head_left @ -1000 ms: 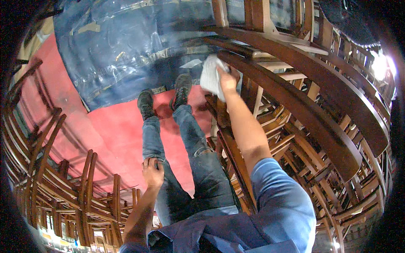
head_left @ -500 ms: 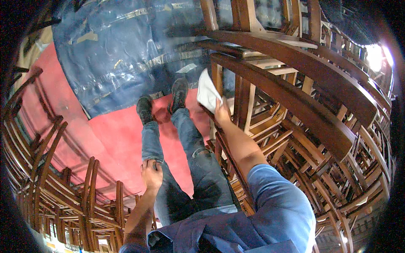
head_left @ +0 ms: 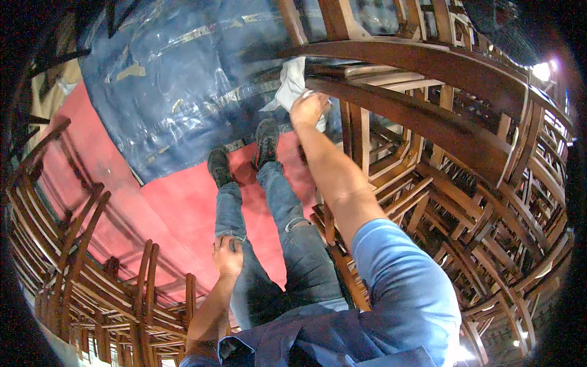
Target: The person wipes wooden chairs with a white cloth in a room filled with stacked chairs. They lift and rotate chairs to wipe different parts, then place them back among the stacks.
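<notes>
A crumpled white cloth (head_left: 292, 85) is gripped in my right hand (head_left: 310, 109). That arm reaches forward along the right side, and the cloth bunches against the end of a dark brown curved wooden rail (head_left: 403, 116); exact contact under the cloth is hidden by my fingers. The rail belongs to stacked wooden chairs (head_left: 440, 202). My left hand (head_left: 228, 257) rests on my left knee, fingers loosely bent and thumb apart, with a dark gap between them; no held thing can be made out there.
More stacked wooden chairs (head_left: 104, 293) stand along the left. Pink-red sheeting (head_left: 177, 220) covers the floor under my legs. Ahead, past my dark shoes (head_left: 266, 137), lies blue plastic sheeting (head_left: 183, 92) with tape strips. A second thick rail (head_left: 422, 58) runs above the right-hand one.
My right hand has moved forward and slightly left with the cloth, which is now more bunched and up by the rail's end. My left hand stays on the knee.
</notes>
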{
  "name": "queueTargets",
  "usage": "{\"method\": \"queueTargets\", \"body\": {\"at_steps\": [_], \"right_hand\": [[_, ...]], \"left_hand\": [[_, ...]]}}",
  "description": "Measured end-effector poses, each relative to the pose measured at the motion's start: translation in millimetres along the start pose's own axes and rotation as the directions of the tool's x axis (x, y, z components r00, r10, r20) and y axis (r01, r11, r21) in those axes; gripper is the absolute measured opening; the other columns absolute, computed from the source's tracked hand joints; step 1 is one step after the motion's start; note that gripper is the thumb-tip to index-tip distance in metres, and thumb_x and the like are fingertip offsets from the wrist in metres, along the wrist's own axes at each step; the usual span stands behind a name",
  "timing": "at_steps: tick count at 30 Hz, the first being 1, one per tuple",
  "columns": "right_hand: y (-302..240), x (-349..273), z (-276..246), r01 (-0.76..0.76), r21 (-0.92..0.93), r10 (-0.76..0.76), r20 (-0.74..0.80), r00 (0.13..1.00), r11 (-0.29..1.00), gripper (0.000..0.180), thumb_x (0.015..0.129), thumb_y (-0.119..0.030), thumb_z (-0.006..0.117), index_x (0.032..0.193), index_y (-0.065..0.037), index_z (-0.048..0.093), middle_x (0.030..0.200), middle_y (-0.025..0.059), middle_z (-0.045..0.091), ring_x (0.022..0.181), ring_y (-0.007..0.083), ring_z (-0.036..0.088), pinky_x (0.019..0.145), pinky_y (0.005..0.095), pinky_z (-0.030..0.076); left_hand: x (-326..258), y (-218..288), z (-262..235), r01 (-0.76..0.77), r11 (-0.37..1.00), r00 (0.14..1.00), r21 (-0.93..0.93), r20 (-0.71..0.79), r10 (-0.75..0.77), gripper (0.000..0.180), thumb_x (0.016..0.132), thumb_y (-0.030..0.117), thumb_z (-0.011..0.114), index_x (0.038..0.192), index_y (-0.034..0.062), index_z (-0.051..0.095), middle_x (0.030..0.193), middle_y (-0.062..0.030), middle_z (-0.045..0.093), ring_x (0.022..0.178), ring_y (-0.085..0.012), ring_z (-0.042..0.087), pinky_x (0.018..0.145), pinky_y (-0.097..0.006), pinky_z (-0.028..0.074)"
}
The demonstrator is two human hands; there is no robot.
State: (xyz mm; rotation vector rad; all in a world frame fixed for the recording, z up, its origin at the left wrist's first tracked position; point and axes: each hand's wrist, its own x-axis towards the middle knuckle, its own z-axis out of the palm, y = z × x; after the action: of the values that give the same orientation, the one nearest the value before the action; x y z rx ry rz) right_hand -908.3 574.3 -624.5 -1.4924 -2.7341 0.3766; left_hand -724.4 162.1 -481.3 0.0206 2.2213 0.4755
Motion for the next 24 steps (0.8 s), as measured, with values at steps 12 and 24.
{"method": "queueTargets", "body": {"at_steps": [12,24], "right_hand": [[72.7,-130.3,-79.4,-0.043,0.462,-0.285,0.617,0.734,0.886,0.054,0.100,-0.034,0.051,0.138,0.004,0.045,0.137,0.0310,0.050,0.130,0.0454,0.045,0.111,0.0472,0.034],[111.6,-79.2,-313.1,0.017,0.593,-0.570,0.766,0.298,0.805,0.045,0.106,-0.035,0.043,0.140,-0.007,0.051,0.141,0.0183,0.054,0.128,0.0314,0.053,0.108,0.0407,0.040]], "left_hand": [[20.1,-22.3,-10.4,-0.069,0.996,0.997,-0.064,0.042,0.072,0.023,0.086,0.024,0.064,0.098,0.0051,0.067,0.113,-0.0175,0.062,0.109,-0.0384,0.055,0.095,-0.047,0.046],[55.3,279.2,-100.4,-0.875,0.433,0.457,-0.217,-0.074,0.886,0.083,0.069,0.023,0.082,0.140,0.0046,0.042,0.146,-0.0235,0.037,0.139,-0.0439,0.029,0.114,-0.054,0.027]]}}
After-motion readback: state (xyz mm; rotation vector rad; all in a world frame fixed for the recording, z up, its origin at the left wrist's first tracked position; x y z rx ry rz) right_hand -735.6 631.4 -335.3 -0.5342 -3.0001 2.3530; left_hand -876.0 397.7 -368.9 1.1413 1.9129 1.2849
